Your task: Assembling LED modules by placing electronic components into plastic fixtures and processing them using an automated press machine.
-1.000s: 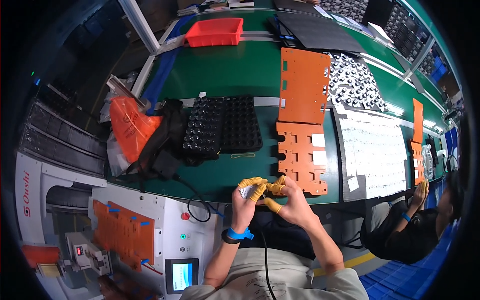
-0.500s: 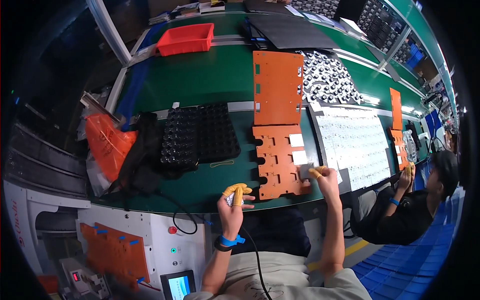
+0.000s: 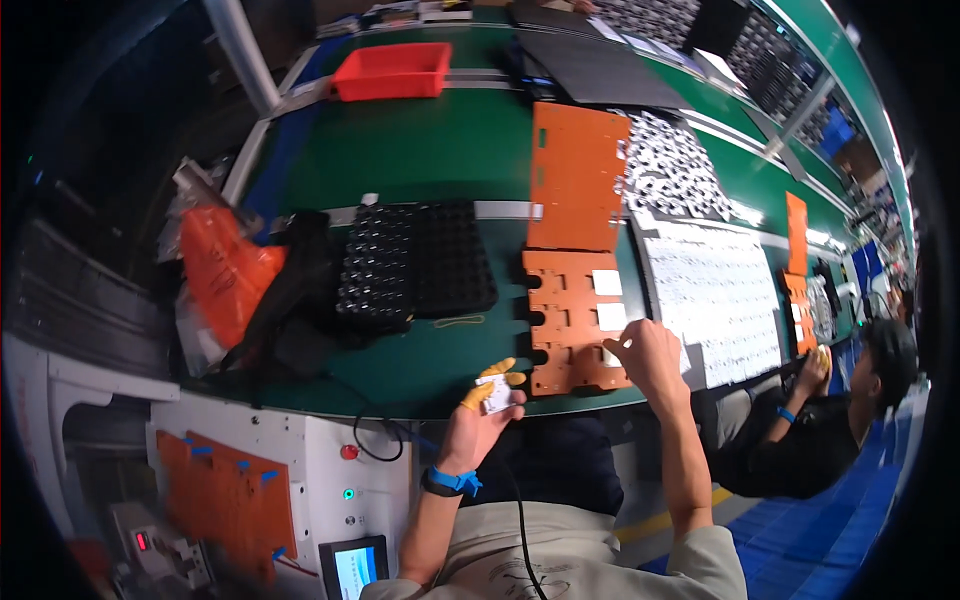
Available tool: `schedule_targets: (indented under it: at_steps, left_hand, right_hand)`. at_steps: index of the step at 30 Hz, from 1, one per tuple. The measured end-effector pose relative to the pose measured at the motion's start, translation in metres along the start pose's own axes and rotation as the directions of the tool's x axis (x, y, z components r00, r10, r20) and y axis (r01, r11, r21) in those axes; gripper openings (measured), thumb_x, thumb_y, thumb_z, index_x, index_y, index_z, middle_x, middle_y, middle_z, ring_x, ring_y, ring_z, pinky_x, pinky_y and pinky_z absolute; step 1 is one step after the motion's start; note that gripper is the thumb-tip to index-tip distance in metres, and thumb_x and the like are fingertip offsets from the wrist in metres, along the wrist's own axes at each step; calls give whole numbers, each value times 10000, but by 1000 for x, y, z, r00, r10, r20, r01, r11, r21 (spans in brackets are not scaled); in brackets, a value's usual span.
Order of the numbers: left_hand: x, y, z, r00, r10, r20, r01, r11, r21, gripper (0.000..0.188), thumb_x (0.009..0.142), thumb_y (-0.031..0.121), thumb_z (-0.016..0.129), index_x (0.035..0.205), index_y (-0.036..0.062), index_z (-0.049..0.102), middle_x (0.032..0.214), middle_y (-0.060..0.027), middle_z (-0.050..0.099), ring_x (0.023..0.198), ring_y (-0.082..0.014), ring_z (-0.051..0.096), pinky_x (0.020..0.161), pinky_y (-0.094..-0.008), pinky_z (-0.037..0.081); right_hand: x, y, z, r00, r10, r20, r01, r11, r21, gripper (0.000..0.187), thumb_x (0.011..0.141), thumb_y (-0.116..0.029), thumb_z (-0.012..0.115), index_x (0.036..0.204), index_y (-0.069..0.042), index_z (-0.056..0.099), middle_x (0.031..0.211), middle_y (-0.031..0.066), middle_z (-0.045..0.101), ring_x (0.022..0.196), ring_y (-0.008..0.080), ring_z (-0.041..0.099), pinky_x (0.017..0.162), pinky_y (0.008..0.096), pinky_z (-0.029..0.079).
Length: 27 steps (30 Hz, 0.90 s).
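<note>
An orange fixture plate (image 3: 560, 325) with cut-out notches lies at the front of the green bench. Two white square pieces (image 3: 607, 282) sit along its right side. My right hand (image 3: 652, 362) bends over that edge, its fingers pinched at another white piece (image 3: 611, 357), partly hidden beneath them. Just left of the plate, my left hand (image 3: 485, 415) is raised in front of the bench edge with yellow finger covers on. Its fingers hold a small white plate (image 3: 495, 393); whether it is one or a stack, I cannot tell.
An upright orange panel (image 3: 575, 180) stands behind the fixture. White printed sheets (image 3: 710, 300) lie to its right, and a black pocketed tray (image 3: 415, 265) to its left. A red bin (image 3: 392, 73) is farther back. A co-worker (image 3: 840, 415) sits at the right.
The view has shifted, moving the bench things slightly right. My right hand has turned over the fixture's edge, lowering its piece there. My left hand has turned, showing the white plate more fully.
</note>
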<state>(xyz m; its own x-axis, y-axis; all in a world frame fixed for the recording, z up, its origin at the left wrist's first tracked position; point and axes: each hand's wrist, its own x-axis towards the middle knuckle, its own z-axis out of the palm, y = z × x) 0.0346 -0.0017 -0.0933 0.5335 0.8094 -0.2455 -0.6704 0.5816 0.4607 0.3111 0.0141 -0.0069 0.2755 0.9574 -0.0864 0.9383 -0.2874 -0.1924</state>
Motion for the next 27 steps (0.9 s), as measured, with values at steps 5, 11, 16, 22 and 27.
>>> schedule_targets:
  at_steps: [5, 11, 16, 22, 27]
  left_hand:
    - [-19, 27, 4, 995, 2, 96, 7, 995, -102, 499, 1053, 325, 473, 1468, 52, 432, 1373, -115, 561, 1254, -292, 554, 1079, -472, 453]
    - [-44, 51, -17, 992, 43, 121, -31, 995, -97, 458, 1077, 354, 414, 1441, 79, 458, 1404, -105, 540, 1288, -262, 538, 1072, -445, 465]
    - [-53, 65, -13, 992, 95, 79, -92, 995, -45, 473, 1082, 379, 382, 1439, 79, 461, 1409, -104, 537, 1301, -257, 529, 1073, -451, 463]
    - [-58, 65, -39, 995, 20, 99, -16, 999, -43, 500, 1066, 396, 422, 1423, 50, 472, 1413, -136, 540, 1292, -271, 542, 1079, -470, 461]
    - [-54, 63, -43, 990, 52, 132, -47, 998, -39, 535, 1049, 414, 457, 1408, 17, 477, 1412, -178, 545, 1226, -281, 600, 996, -441, 533]
  right_hand:
    - [-12, -115, -17, 679, -730, -81, 692, 598, 405, 540, 741, -258, 849, 1190, -27, 656, 1213, 160, 591, 1091, 363, 576, 954, 435, 486]
    - [-2, -164, 3, 375, -926, -53, 859, 325, 397, 409, 734, -323, 834, 941, 11, 721, 1120, 143, 629, 1026, 330, 594, 975, 422, 458]
    - [-8, -177, 4, 351, -928, -128, 854, 261, 450, 481, 706, -304, 858, 1039, 10, 708, 1139, 136, 636, 1057, 318, 603, 1010, 417, 460]
    - [1, -175, 0, 422, -900, 108, 545, 347, 764, 520, 693, -167, 885, 1139, -11, 669, 1198, 141, 616, 1132, 309, 604, 1035, 415, 475]
    - [1, -179, 10, 447, -875, 184, 346, 360, 867, 550, 730, -134, 872, 1202, -30, 610, 1214, 123, 600, 1145, 276, 600, 1004, 405, 501]
